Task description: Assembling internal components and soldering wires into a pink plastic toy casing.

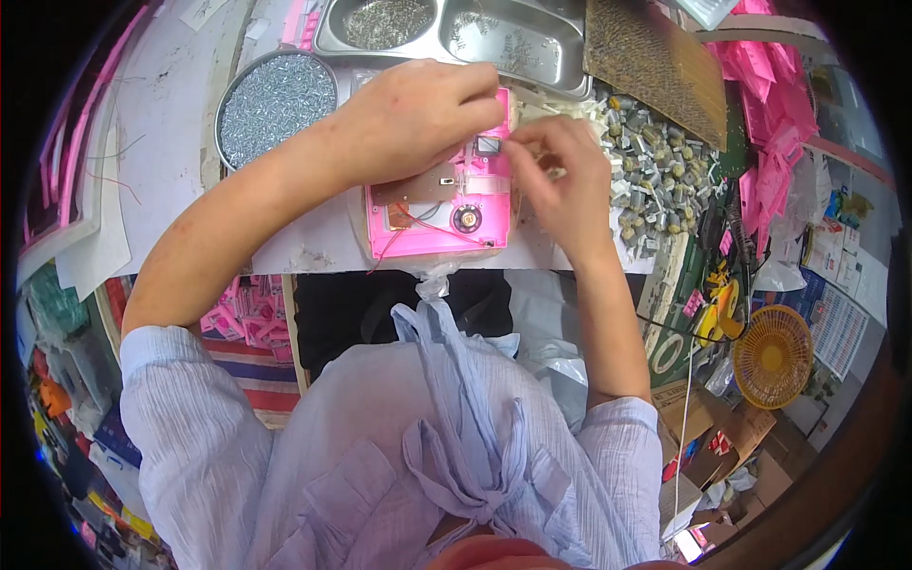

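Observation:
A pink plastic housing [445, 244] lies with its inside facing up at the table's front edge. It holds a round black speaker [467, 218], a brown circuit board [415, 187], and thin red and dark wires. Near its upper right sits a small silvery motor [488, 145]. Over the housing's far part bends my left hand [423, 119], fingers curled and closed; what they grip is hidden. My right hand [570, 176] reaches in from the right, thumb and forefinger closed together beside the motor. Whatever lies between those fingertips is too small to make out.
A round tin of small silvery screws [277, 104] stands left of the housing. Behind is a steel tray [456, 59] with small metal parts. Many small motors [655, 161] are heaped at the right, below a brown textured board [655, 66]. A yellow basket [772, 356] sits far right.

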